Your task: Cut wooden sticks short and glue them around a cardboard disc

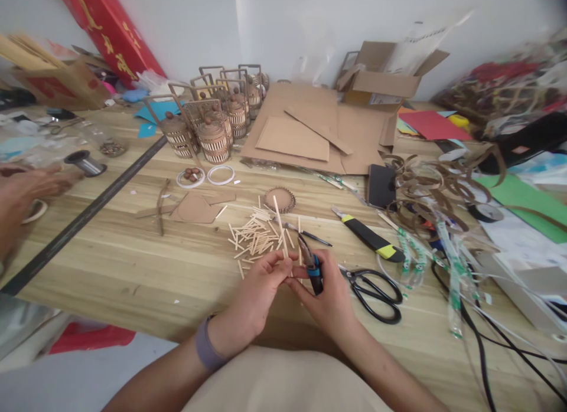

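Note:
My left hand (259,294) pinches a thin wooden stick (280,223) that slants up and away from me. My right hand (325,297) is wrapped round small blue-handled cutting pliers (312,265), their jaws right beside the stick's lower end. Just beyond both hands lies a loose pile of short cut sticks (254,238) on the wooden table (133,264). A small round woven base (280,199) sits behind the pile.
Black scissors (374,288) and a yellow-black utility knife (367,236) lie to the right. Several small woven lanterns (215,131) stand at the back, beside flat cardboard sheets (310,134) and an open box (381,75). Another person's hand (26,190) shows at the left edge. Cables and paper strips clutter the right.

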A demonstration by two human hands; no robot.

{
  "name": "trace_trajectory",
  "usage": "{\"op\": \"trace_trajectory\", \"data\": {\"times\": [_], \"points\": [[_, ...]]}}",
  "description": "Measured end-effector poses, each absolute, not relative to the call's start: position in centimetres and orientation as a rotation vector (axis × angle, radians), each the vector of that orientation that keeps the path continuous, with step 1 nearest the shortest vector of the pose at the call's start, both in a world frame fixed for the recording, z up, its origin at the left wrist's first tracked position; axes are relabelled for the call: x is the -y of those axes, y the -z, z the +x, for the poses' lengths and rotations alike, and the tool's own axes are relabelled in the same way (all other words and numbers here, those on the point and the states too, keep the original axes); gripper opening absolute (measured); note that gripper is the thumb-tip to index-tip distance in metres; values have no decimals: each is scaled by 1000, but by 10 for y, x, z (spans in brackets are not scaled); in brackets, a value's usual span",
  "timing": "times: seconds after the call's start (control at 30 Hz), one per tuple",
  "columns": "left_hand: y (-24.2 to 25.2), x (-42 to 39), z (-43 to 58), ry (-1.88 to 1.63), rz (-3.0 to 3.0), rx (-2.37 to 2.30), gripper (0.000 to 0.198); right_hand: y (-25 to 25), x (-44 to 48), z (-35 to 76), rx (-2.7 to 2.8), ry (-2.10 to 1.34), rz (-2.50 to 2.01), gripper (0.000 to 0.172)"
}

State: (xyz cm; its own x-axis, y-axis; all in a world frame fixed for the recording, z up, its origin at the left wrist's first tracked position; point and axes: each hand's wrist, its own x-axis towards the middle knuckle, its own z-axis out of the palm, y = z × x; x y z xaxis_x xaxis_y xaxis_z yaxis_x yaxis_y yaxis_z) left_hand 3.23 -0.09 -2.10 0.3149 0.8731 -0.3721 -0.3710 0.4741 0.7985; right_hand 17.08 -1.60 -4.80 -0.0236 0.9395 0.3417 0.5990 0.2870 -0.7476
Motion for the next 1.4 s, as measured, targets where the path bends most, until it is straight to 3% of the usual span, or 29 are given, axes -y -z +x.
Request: {"op": "trace_trajectory", "data": {"times": [0.2, 0.33, 0.53, 0.7, 1.07, 1.4], "points": [[20, 1, 31, -901, 717, -912, 29, 46, 15, 169, 1668, -656, -1455, 34], [14, -1, 19, -859, 845, -974, 25, 30, 17, 180, 1638, -1024, -1455, 42], [1, -2, -3, -679, 1098, -1085, 28, -7, 28, 221, 1693, -1649, -1503, 35], [1, 1, -4, -563, 1168, -1063, 31, -21, 32, 232, 1596, -1902, -1620, 34], [-4, 5, 5, -498, 1097, -812, 29, -22, 17, 212, 1587, -2084, -1472, 24], [4, 5, 3, -447, 1080, -794, 31, -26, 12, 208, 1566, -2165, -1468, 31]]}}
